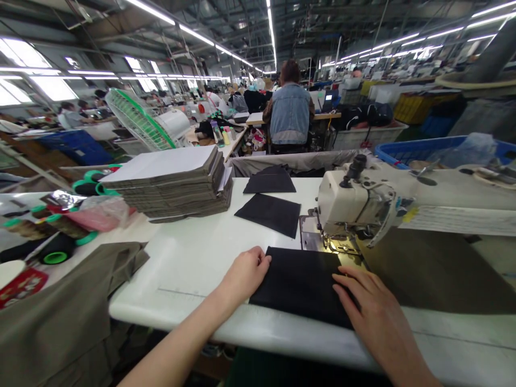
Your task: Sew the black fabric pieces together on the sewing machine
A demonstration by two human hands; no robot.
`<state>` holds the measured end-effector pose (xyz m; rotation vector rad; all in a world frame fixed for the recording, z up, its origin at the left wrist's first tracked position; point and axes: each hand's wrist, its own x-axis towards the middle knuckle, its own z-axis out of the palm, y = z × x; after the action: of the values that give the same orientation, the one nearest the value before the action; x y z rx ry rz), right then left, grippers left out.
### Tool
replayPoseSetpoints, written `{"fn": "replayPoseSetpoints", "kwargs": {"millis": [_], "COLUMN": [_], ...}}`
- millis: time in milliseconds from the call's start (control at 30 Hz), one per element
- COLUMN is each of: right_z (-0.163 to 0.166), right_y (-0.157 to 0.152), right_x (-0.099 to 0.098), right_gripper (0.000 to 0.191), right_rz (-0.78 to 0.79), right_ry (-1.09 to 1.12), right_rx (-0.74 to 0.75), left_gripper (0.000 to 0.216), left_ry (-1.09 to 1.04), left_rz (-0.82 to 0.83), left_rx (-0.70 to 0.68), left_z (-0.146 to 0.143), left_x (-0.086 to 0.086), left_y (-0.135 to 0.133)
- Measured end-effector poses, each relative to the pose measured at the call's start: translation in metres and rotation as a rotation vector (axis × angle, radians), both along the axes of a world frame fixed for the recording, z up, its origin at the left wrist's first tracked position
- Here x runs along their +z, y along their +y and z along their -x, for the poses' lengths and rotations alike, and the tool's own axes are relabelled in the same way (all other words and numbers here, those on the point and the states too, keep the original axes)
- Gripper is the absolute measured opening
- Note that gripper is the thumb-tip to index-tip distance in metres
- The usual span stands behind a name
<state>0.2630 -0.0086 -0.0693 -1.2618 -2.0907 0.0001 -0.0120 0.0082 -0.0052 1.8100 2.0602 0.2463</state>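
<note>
A black fabric panel (300, 279) lies flat on the white sewing table, its front edge close to the table's rim. My left hand (252, 269) is closed at the panel's left corner, thumb and fingers pinching the edge. On the right edge rests my right hand (366, 301), palm down with fingers stretched out and apart. Just beyond the panel stands a sewing machine (350, 199), its presser foot (342, 246) lit by a small lamp. Two smaller black fabric pieces (268, 215) lie farther back, left of the machine head.
A tall stack of grey-brown cut fabric (173, 188) topped with white sheets stands at the back left. Thread cones (56, 252) and draped olive cloth (76, 301) lie left. Olive fabric (439, 274) lies under the machine arm. Behind are a blue basket (427, 145) and a seated person (290, 113).
</note>
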Motion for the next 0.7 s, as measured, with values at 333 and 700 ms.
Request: {"fn": "replayPoseSetpoints", "kwargs": {"millis": [333,700], "right_z": [0.0,0.001], "right_y": [0.0,0.0], "right_x": [0.001,0.001], "right_gripper": [0.034,0.034], "right_rz": [0.003,-0.009], "right_ry": [-0.022,-0.045], "right_rx": [0.003,-0.006], "left_gripper": [0.022,0.02], "left_ry": [0.157,0.303], "left_rz": [0.043,-0.214], "left_rx": [-0.001,-0.316], "left_z": [-0.008,-0.002], "left_x": [0.0,-0.001], "left_y": [0.001,-0.002]}}
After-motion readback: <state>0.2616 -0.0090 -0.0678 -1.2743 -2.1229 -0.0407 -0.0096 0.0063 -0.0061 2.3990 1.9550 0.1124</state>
